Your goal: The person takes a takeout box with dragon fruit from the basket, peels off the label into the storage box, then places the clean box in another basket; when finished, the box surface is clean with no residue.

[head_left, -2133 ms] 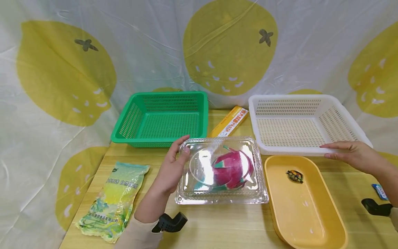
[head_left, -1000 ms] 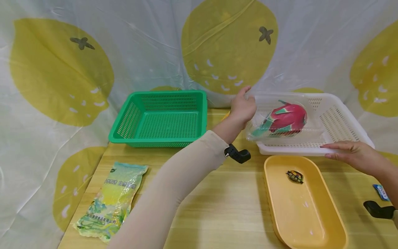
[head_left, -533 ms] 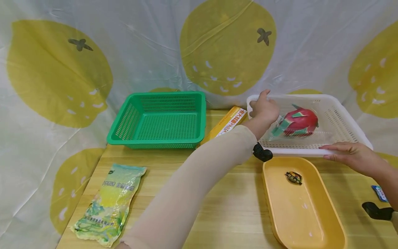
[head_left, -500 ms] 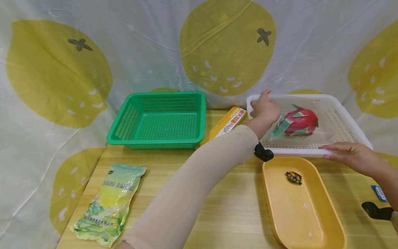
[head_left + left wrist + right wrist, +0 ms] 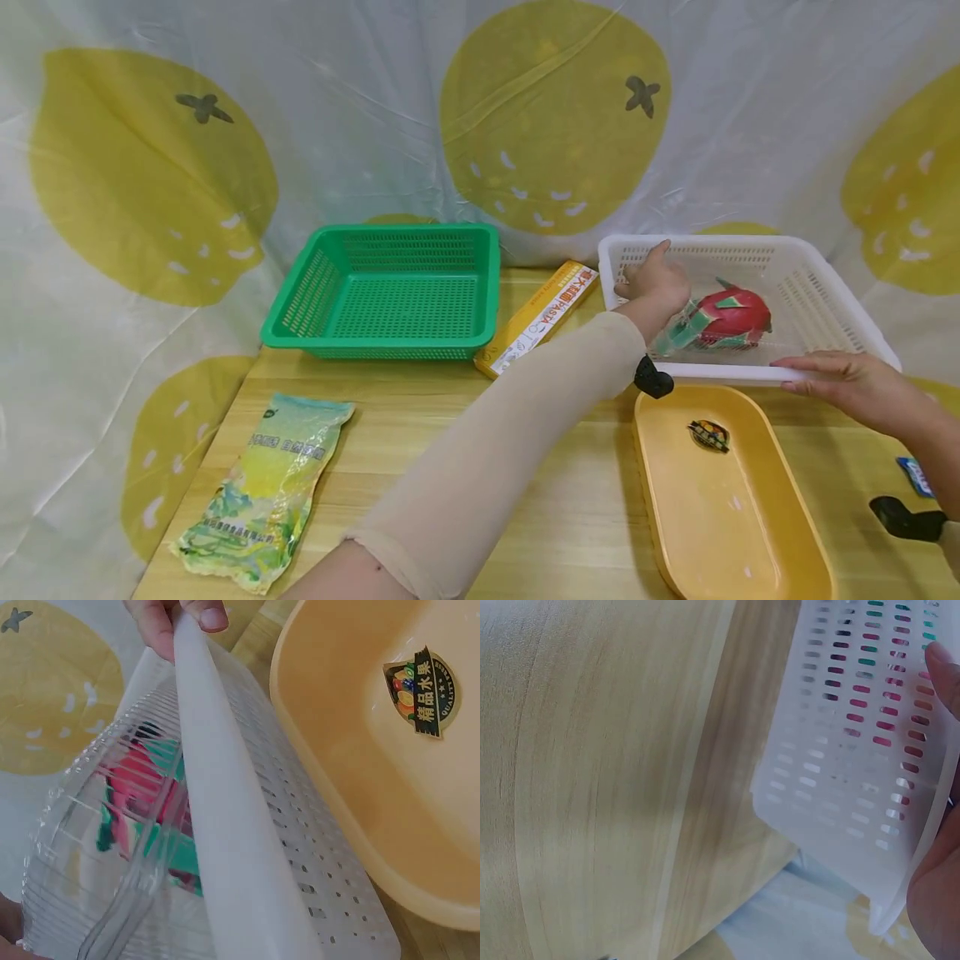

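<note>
My left hand reaches into the white basket at the back right and grips the left end of a clear plastic clamshell box. A red dragon fruit with green scales shows through the box's lid. The box lies within the basket's walls; whether its underside touches the basket floor is hidden. My right hand holds the basket's front rim near its right corner, thumb outside in the right wrist view.
A green basket stands back left, with a yellow pasta box beside it. An orange tray sits before the white basket. A yellow-green food packet lies at left, a small blue packet at far right. Lemon-print cloth hangs behind.
My left hand has carried the clamshell box from over the middle of the table rightward and back, then down into the white basket. The right hand has stayed on the rim.
</note>
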Motion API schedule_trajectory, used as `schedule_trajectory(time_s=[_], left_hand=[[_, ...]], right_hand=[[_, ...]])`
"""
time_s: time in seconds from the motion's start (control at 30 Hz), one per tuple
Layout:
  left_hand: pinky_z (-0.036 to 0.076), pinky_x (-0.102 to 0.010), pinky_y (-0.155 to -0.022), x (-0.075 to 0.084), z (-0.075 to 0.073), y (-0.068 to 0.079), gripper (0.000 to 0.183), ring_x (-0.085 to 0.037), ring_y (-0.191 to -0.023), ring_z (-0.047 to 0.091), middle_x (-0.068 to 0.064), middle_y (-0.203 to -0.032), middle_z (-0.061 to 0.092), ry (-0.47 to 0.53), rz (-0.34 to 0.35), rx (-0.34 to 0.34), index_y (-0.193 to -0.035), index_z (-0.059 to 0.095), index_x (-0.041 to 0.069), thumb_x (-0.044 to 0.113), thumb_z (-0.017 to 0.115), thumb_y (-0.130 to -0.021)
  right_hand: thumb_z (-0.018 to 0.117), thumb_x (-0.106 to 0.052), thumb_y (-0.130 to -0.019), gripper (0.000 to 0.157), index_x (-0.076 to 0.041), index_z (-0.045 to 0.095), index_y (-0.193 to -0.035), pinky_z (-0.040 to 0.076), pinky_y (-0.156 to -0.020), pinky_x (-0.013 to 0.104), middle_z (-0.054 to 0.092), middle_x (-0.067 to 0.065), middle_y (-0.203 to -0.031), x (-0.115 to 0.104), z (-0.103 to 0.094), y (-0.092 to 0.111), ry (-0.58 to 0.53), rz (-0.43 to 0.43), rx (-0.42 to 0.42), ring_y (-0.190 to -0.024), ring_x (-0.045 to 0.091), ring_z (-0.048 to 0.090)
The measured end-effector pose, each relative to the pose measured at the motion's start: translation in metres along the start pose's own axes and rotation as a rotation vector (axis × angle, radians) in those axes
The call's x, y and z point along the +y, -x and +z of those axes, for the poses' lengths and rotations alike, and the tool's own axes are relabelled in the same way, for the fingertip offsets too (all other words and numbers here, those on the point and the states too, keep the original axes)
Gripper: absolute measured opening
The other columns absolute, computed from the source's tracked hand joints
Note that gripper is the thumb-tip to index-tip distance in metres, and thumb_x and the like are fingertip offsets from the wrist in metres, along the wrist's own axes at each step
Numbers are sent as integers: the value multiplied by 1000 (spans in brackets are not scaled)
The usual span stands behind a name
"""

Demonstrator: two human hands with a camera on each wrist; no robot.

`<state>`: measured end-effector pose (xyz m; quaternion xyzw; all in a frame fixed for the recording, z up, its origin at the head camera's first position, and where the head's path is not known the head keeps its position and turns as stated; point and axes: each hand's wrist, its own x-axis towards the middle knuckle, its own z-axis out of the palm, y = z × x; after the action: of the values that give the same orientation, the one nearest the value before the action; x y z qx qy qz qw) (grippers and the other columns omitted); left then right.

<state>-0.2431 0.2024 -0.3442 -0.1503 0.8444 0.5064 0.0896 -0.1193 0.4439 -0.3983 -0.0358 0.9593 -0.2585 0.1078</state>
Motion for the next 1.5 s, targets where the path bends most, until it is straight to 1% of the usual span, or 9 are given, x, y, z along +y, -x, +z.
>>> schedule_trajectory(time_s=[0.23,0.43,0.57,0.73,0.9,1.07,1.27,1.4,1.5], left_hand=[[53,-30,-92,-13,-5,-13,47,-23,-133,53,-2,-149,51,27,142,-124,-148,50,43,33,59,-103],[53,-31,-98,-20,-21,-15,48,-16,-134,55,4,-152,54,98,189,-170,-150,50,35,33,60,-103],[53,-29,-94,-25,-32,-12,39,-13,-126,60,7,-144,60,106,233,-144,-143,56,35,34,58,-104],[50,-22,-75,-37,-50,-2,29,-8,-101,64,7,-122,66,180,341,-131,-131,65,28,26,56,-103],[49,-19,-72,-59,-75,12,25,-5,-87,59,5,-114,66,235,396,-162,-126,66,24,23,58,-102],[50,-22,-69,-99,-105,26,26,-8,-86,59,1,-116,66,232,406,-224,-128,64,19,22,58,-102],[53,-23,-72,-145,-143,42,25,-14,-91,63,-4,-119,67,190,439,-219,-126,64,16,22,58,-102],[55,-27,-79,-171,-170,51,25,-19,-98,65,-7,-119,67,142,470,-158,-125,64,13,20,58,-102],[55,-32,-83,-184,-193,52,26,-22,-101,65,-10,-121,66,110,516,-90,-126,64,10,18,59,-102]], right_hand=[[73,-36,-96,45,-8,69,-132,42,-75,12,60,21,-141,2,0,-7,17,-29,49,-122,53,49],[76,-35,-93,40,-12,73,-127,37,-70,5,61,-22,-122,4,1,-13,4,-52,80,-111,0,52],[73,-36,-95,45,-8,70,-130,47,-80,18,67,-3,-132,3,0,-15,7,-45,53,-122,29,56],[68,-41,-98,54,-2,63,-136,43,-91,69,48,38,-145,2,-3,-16,20,-16,10,-130,62,41],[70,-41,-97,53,-4,65,-135,46,-87,61,51,37,-143,4,-4,-18,42,-22,28,-127,60,44],[73,-40,-95,49,-6,69,-130,48,-74,22,53,36,-141,8,-3,-20,35,-26,51,-120,55,49],[78,-40,-91,43,-10,74,-122,39,-63,11,57,38,-135,12,-5,-20,26,-11,92,-90,-26,36],[78,-41,-90,43,-11,75,-122,42,-62,14,60,37,-132,14,-10,-21,18,11,73,-86,-28,32],[78,-41,-90,44,-15,73,-126,45,-62,16,72,-9,-118,17,-15,-20,0,17,51,-85,-24,38]])
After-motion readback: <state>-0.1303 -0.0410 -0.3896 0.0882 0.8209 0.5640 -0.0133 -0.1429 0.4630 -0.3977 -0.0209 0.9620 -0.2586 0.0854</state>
